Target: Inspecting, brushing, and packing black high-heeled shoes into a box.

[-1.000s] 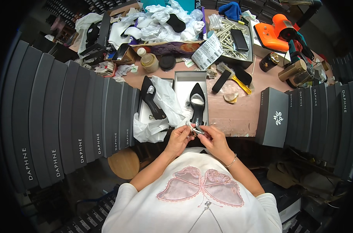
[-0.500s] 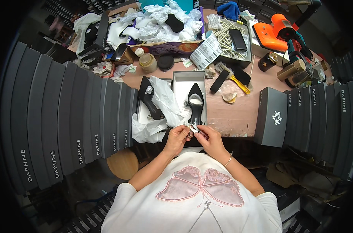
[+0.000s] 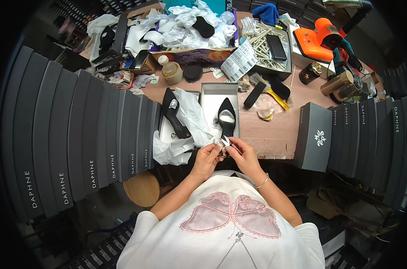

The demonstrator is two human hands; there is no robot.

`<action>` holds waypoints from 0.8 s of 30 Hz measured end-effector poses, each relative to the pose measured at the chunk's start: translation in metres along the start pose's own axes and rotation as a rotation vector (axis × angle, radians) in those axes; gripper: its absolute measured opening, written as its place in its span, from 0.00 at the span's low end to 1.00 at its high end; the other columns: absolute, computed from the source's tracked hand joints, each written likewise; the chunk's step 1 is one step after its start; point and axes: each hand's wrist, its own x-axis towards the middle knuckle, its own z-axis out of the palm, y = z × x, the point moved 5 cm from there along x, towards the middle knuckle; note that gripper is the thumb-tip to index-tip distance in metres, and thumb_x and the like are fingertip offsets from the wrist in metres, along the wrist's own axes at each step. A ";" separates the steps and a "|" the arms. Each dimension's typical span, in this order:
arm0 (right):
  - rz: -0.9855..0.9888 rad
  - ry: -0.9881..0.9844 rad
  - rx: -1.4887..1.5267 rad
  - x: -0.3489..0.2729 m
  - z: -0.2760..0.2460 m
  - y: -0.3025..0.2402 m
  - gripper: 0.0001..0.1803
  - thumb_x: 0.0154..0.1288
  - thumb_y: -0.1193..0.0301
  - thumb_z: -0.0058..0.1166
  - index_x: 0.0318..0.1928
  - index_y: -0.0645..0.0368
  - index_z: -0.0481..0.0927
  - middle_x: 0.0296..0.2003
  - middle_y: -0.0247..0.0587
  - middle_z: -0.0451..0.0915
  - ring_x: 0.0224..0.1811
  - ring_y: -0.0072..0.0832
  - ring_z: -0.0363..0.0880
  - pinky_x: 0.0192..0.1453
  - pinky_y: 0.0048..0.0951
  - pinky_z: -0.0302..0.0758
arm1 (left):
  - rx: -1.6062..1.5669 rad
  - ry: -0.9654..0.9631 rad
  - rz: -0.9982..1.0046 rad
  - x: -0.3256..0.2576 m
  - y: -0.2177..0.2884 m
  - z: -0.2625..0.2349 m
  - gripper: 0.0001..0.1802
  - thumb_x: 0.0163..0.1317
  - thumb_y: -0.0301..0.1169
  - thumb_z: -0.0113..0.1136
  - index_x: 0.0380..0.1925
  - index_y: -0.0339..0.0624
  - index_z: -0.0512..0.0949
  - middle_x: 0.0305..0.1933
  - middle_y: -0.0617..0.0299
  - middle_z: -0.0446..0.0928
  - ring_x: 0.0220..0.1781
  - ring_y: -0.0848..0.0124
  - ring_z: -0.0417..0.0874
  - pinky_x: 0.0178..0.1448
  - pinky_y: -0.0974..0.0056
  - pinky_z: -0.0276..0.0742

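Observation:
At the near edge of the table my left hand [image 3: 206, 158] and my right hand [image 3: 243, 156] almost meet, fingers pinched. A small white piece [image 3: 226, 141] shows at the fingertips of my right hand. What my left fingers grip is small, pale and shiny, and I cannot make it out. Just beyond them a black pointed shoe [image 3: 226, 123] with pale stuffing lies in an open shoebox [image 3: 208, 89], its heel end partly hidden behind the hands. Further left, its black mate [image 3: 174, 117] lies beside crumpled white tissue paper [image 3: 187, 110].
Stacked dark shoeboxes [image 3: 60, 134] line the left, more [image 3: 317, 139] the right. Beyond the shoes are a glue-coloured bottle [image 3: 171, 71], a yellow-handled brush [image 3: 277, 97], a box of pale sticks [image 3: 261, 40] holding a phone [image 3: 276, 47], and an orange tool [image 3: 315, 42].
The white piece at my right fingertips now points up more plainly, and my right hand has risen slightly. The whole view has shifted a little; the shoes stay in place.

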 end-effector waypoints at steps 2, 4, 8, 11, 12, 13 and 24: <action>-0.033 -0.009 -0.075 -0.006 -0.006 -0.011 0.16 0.61 0.73 0.60 0.49 0.66 0.78 0.31 0.42 0.76 0.31 0.24 0.75 0.36 0.23 0.72 | 0.012 0.031 -0.011 -0.001 0.002 -0.005 0.15 0.68 0.35 0.55 0.46 0.34 0.78 0.36 0.63 0.79 0.34 0.78 0.76 0.39 0.74 0.72; -0.068 -0.061 -0.190 -0.011 -0.009 -0.021 0.16 0.60 0.73 0.60 0.48 0.66 0.78 0.29 0.40 0.75 0.28 0.23 0.74 0.34 0.24 0.71 | 0.015 0.008 -0.003 -0.002 0.004 -0.006 0.16 0.69 0.35 0.54 0.48 0.34 0.77 0.36 0.63 0.79 0.35 0.78 0.76 0.39 0.74 0.72; -0.191 -0.035 -0.311 -0.012 -0.007 -0.024 0.16 0.58 0.74 0.62 0.47 0.66 0.79 0.26 0.40 0.74 0.24 0.26 0.73 0.30 0.27 0.71 | 0.047 -0.031 -0.004 -0.001 0.005 -0.001 0.17 0.70 0.36 0.52 0.48 0.34 0.77 0.37 0.63 0.79 0.35 0.79 0.76 0.40 0.74 0.71; -0.222 -0.038 -0.369 -0.012 -0.006 -0.030 0.16 0.58 0.74 0.61 0.47 0.65 0.79 0.26 0.41 0.74 0.24 0.27 0.73 0.29 0.27 0.72 | 0.031 -0.046 0.005 -0.001 0.004 -0.002 0.15 0.70 0.36 0.52 0.46 0.34 0.77 0.36 0.64 0.78 0.35 0.79 0.75 0.40 0.74 0.71; -0.214 -0.035 -0.364 -0.012 -0.006 -0.029 0.16 0.58 0.74 0.61 0.47 0.65 0.79 0.26 0.41 0.74 0.24 0.27 0.73 0.29 0.27 0.72 | 0.045 -0.046 0.003 -0.001 0.004 -0.002 0.15 0.70 0.36 0.52 0.45 0.34 0.78 0.35 0.64 0.78 0.35 0.79 0.75 0.39 0.74 0.71; -0.207 -0.032 -0.359 -0.012 -0.006 -0.028 0.16 0.58 0.74 0.61 0.47 0.65 0.79 0.26 0.41 0.74 0.24 0.27 0.73 0.29 0.27 0.72 | 0.059 -0.045 0.002 -0.001 0.004 -0.002 0.15 0.70 0.36 0.52 0.45 0.34 0.78 0.35 0.64 0.78 0.35 0.79 0.75 0.39 0.74 0.71; -0.202 -0.025 -0.344 -0.014 -0.006 -0.026 0.16 0.57 0.74 0.61 0.46 0.66 0.79 0.26 0.42 0.74 0.24 0.29 0.74 0.29 0.28 0.72 | 0.066 -0.017 -0.001 -0.003 0.003 0.000 0.14 0.70 0.36 0.53 0.43 0.35 0.78 0.34 0.64 0.77 0.34 0.79 0.74 0.38 0.75 0.69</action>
